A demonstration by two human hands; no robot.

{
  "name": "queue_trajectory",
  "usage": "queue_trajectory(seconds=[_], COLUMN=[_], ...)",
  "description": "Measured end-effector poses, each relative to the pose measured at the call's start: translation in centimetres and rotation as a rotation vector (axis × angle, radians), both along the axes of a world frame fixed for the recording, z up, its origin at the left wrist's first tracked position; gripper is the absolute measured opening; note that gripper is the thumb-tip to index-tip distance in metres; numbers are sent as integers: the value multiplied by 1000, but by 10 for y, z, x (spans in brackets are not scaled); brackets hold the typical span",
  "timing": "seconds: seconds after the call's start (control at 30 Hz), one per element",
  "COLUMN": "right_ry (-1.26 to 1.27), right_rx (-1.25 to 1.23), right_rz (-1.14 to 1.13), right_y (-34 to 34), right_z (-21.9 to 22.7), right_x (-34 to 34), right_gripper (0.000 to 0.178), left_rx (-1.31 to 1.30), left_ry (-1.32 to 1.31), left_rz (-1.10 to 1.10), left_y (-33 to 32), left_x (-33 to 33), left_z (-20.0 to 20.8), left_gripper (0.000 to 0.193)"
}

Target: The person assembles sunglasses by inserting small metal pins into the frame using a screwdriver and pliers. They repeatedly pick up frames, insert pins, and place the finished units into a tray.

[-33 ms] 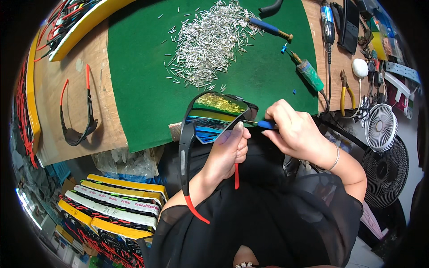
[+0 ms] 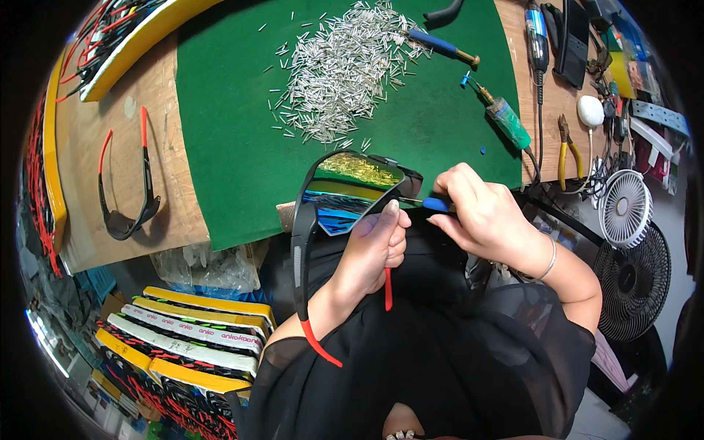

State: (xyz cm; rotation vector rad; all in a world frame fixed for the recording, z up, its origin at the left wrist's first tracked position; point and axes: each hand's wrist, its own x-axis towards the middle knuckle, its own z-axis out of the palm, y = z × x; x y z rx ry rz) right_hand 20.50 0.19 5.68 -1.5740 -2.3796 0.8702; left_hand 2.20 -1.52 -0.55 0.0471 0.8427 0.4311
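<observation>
My left hand is closed on a pair of black wraparound sunglasses with red temple tips and a mirrored lens. One temple runs down past my left wrist. The other is mostly hidden behind the hand, its red tip hanging below. In my right hand is a blue-handled screwdriver, pinched between the fingers. Its thin shaft points left and meets the frame near the hinge at the right end of the lens; the tip itself is too small to make out.
Small metal pins are heaped on the green mat. Another blue-handled tool and a green-handled tool lie right of them. Yellow pliers and a white fan are farther right. More sunglasses rest at left, near filled boxes.
</observation>
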Motion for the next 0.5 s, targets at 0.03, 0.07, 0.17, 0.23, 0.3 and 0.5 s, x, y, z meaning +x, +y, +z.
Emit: queue_trajectory(seconds=[0.03, 0.07, 0.17, 0.23, 0.3, 0.5], right_ry=[-5, -6, -120, -32, 30, -119], right_rx=[-3, -7, 8, -4, 0, -52], right_rz=[-1, 2, 50, 15, -17, -1], right_y=[-2, -4, -10, -4, -1, -10], right_z=[-3, -6, -14, -4, -1, -15], right_x=[1, 2, 6, 1, -1, 4], right_gripper=[24, 24, 27, 23, 22, 26], left_rx=[-3, -3, 3, 14, 5, 6], left_ry=[-5, -6, -11, -16, -1, 5], left_rz=[-1, -2, -4, -3, 2, 29], left_y=[-1, -1, 0, -1, 0, -1], left_x=[0, 0, 0, 0, 1, 2], left_z=[-1, -1, 1, 0, 1, 2], left_gripper=[31, 31, 30, 30, 30, 31])
